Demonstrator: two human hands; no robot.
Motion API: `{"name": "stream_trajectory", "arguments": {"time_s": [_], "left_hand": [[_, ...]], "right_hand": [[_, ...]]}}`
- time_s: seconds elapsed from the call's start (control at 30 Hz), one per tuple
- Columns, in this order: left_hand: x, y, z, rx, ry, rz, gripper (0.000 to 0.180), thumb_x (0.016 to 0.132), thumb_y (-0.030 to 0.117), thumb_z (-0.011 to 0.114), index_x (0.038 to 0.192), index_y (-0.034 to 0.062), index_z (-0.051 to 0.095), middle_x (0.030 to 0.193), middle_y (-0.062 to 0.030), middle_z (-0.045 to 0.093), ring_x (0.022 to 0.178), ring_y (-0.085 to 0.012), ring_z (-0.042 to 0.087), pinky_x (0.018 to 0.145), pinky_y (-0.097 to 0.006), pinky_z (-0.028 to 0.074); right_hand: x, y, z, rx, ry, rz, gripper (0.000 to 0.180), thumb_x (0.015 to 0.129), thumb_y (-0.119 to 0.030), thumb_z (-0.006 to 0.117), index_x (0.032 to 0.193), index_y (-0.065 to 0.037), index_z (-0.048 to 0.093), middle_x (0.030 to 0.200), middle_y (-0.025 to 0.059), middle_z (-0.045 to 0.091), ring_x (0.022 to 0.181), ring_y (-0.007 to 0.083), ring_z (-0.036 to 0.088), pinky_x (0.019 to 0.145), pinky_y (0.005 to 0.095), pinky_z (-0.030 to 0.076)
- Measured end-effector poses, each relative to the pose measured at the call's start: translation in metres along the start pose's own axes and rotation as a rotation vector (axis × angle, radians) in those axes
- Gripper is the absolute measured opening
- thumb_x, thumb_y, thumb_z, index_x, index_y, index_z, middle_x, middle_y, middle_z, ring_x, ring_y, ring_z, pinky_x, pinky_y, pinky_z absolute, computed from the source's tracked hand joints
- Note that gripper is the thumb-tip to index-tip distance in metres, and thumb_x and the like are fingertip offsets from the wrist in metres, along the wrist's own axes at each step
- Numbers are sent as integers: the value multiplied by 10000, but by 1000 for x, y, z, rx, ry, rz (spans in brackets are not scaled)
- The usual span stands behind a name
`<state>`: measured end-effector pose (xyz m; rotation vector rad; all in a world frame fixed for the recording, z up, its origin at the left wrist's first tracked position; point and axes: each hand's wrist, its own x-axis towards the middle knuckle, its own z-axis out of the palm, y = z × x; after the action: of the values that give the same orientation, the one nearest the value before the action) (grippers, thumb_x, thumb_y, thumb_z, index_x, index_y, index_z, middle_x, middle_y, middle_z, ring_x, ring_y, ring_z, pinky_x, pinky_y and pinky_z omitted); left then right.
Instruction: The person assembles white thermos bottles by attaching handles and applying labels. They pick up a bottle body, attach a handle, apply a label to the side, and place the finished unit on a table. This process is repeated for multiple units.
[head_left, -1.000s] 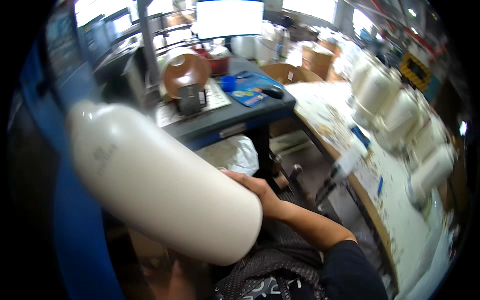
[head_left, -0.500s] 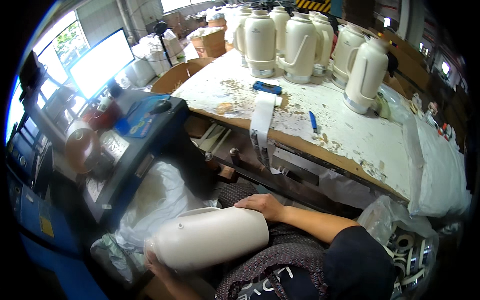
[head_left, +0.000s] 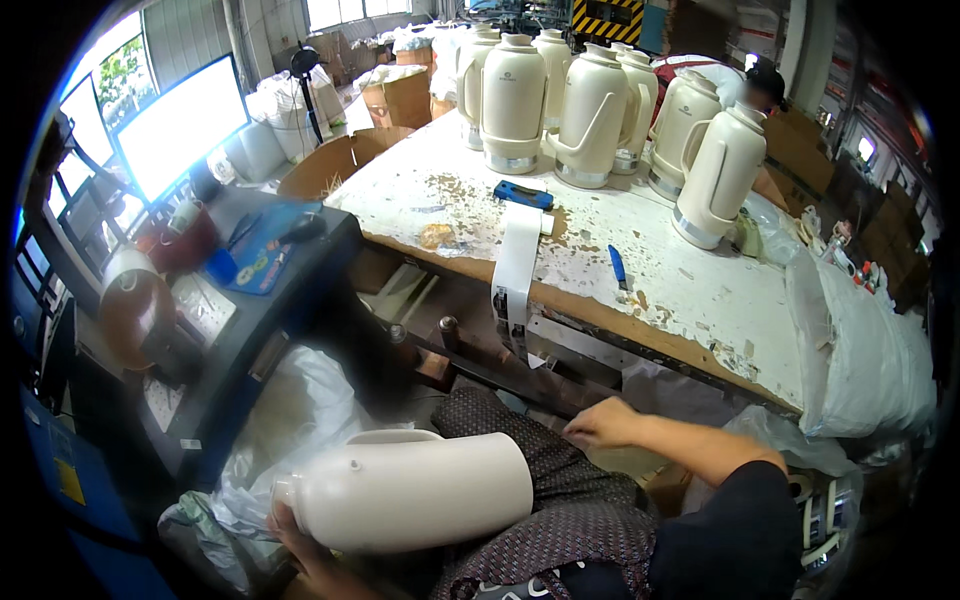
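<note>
Head view, only view: cream flask point(head_left: 415, 492) lies on its side across the wearer's lap, neck to the left, broad base to the right, its handle along the upper side, a small knob on the body. Left hand point(head_left: 297, 540) at the neck end, wrapped around it from below and steadying it; partly hidden by the flask. Right hand point(head_left: 605, 424) well clear of the flask, beyond its base, above the thigh and near the front edge of the white desk point(head_left: 690, 290); fingers bent and bunched, whether they pinch anything small cannot be told. Right forearm comes in from the dark sleeve point(head_left: 730, 525) at lower right, elbow bent, reaching inward; left forearm low, from the bottom edge. White desk: top scuffed and flaked; cream jugs point(head_left: 515, 105) upright toward the far edge, the nearest by the right end; label strip point(head_left: 517, 265) hanging over the front edge; blue cutter point(head_left: 617, 267) to the right of it, blue-black tool point(head_left: 524, 195) behind. White sack point(head_left: 870, 340) at the right end. Dark desk point(head_left: 340, 240) to the left: blue mat point(head_left: 265, 262) by its right corner, lit monitor point(head_left: 183, 125) at the back. Co-worker point(head_left: 765, 90) beyond the jugs, bins and cartons point(head_left: 400, 98) farther off.
</note>
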<state>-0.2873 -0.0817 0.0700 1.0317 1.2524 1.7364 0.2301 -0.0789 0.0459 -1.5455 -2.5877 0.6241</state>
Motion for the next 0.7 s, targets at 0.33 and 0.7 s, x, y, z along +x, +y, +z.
{"name": "stream_trajectory", "arguments": {"time_s": [0.33,0.7], "left_hand": [[15,-71,-56,-237,53,-242,643,955,556,401,1240,-5,533,1182,-174,609,993,-287,634,846,-404,528],[15,-80,-69,-376,18,-439,685,966,559,338,1304,-17,493,1273,-172,559,1137,-321,547,971,-433,436]], "right_hand": [[-270,149,-137,-190,1430,844,306,916,-265,594,869,26,677,706,46,642,652,155,549,638,333,450],[-434,71,218,138,260,1891,556,836,-502,615,1096,-12,650,1182,198,564,1049,371,545,892,421,466]]}}
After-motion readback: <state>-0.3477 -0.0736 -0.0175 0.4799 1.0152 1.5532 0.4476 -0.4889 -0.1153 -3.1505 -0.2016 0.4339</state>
